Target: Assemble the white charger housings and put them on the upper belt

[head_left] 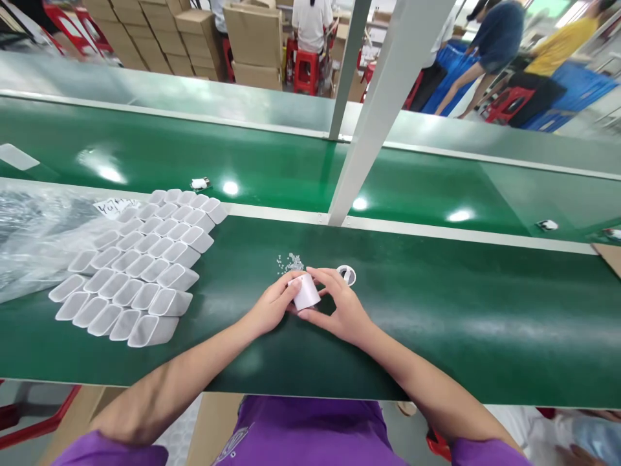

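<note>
Purple shirt [310,433] nearest; my left hand [272,304] and right hand [347,312], fingers gripping a white cup [307,294], seem mid-adjustment; steadiness likely next

Bench [460,323]: casings [140,265] left, bag [43,239] beyond them; beads [294,262] behind cylinder [305,293], ring [347,276] right.

White cup [306,292], dark green bench [460,349], purple shirt [310,430].
Cup plain white, faint lilac tint; ring [352,280] also white. Bits [294,262] whitish, see-through. Shells [162,329] white with greyer insides, repeating as rows of pale rounded outlines. Bag [43,239] clear, white glare streaks; label [116,207] white, black handwriting. Belt [276,162] brighter green, white glare spots. Post [371,103] pale grey. Shirt has a pale print. Stools [306,70] red, crates [546,107] blue, cartons [252,39] brown; co-workers' tops [565,44] white, navy, yellow.
</note>
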Tool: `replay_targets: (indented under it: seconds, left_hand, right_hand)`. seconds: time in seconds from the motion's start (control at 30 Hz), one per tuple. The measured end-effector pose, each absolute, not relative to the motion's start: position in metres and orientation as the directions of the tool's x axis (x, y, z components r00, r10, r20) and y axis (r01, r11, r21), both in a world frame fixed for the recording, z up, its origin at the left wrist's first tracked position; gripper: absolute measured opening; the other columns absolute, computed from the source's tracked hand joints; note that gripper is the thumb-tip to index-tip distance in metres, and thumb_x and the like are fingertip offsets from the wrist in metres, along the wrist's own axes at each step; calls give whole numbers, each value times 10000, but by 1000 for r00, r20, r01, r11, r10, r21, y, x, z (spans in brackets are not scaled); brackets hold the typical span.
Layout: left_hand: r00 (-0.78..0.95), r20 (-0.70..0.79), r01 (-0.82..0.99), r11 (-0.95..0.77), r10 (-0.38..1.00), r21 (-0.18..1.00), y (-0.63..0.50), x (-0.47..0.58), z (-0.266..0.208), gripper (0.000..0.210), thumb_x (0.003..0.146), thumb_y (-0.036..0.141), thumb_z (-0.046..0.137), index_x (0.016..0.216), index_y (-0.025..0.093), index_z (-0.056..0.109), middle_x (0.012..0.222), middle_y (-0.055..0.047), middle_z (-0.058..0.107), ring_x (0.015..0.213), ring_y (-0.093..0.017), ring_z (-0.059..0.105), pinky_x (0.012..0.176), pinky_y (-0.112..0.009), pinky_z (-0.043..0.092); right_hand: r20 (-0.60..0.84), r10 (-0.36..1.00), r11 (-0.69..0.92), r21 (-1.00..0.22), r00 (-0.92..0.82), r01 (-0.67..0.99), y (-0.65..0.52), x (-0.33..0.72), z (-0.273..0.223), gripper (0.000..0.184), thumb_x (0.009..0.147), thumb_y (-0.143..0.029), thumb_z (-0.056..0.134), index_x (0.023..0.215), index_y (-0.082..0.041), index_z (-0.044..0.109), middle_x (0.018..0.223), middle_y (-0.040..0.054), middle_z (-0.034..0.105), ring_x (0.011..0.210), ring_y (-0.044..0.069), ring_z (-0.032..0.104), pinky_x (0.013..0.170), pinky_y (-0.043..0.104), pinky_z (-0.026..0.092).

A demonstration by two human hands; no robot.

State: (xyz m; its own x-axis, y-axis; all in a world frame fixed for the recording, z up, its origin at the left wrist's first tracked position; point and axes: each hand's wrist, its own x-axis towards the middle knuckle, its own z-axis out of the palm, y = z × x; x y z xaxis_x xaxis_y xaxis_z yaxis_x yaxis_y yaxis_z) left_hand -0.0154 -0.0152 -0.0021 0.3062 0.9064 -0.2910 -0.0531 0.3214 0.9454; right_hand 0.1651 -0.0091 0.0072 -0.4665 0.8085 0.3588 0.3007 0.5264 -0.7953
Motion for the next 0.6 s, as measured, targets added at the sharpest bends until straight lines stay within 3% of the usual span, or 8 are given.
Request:
replay_targets:
  seconds: [0.07,0.17,0.3,0.37,0.47,0.6]
  left_hand:
    - [291,-302,-118,348,908,930,-14,-15,-4,611,830,672,507,1133,145,569,938,-97,700,745,-207,680,628,-289,552]
    - [234,-299,-147,337,925,930,-9,-18,-7,606,822,668,528,1106,137,594,945,-107,713,782,-215,687,663,-292,559]
    - [182,-277,-279,320,943,905,4,-27,-6,674,833,680,478,1171,103,563,974,-150,715,809,-231,687,631,-314,570]
    - [132,-271,-297,299,954,907,10,-32,-3,717,846,664,463,1298,108,473,967,-148,721,741,-205,680,611,-314,567]
    - [38,-271,-246,271,962,931,15,-38,0,809,820,654,512,1412,127,350,923,-123,735,704,-192,675,656,-336,569]
    - [46,-189,-59,191,981,980,17,-42,-3,735,724,720,579,1120,103,628,884,-147,740,929,-285,688,951,-458,502]
  right_hand:
    - [431,767,622,-682,-475,385,-8,162,8,575,846,-378,687,1349,-229,450,1222,126,576,1107,234,584,879,387,569]
    - [478,719,692,-564,-504,452,0,154,11,477,875,-367,642,1288,-181,492,1229,153,584,1118,240,588,910,389,549]
    - [450,698,710,-535,-557,458,39,134,20,409,866,-337,596,1227,-153,542,1222,136,608,1062,210,623,893,329,542]
    - [322,768,627,-555,-553,547,72,120,28,440,860,-318,584,1264,-157,516,1199,104,630,1037,190,635,913,303,523]
    - [130,900,425,-470,-416,773,128,97,44,445,882,-270,536,1306,-148,480,1221,126,614,1094,238,616,956,352,488]
    - [63,959,276,-404,-275,872,177,82,64,354,890,-171,460,1207,-31,536,1155,266,608,1086,360,618,896,482,495]
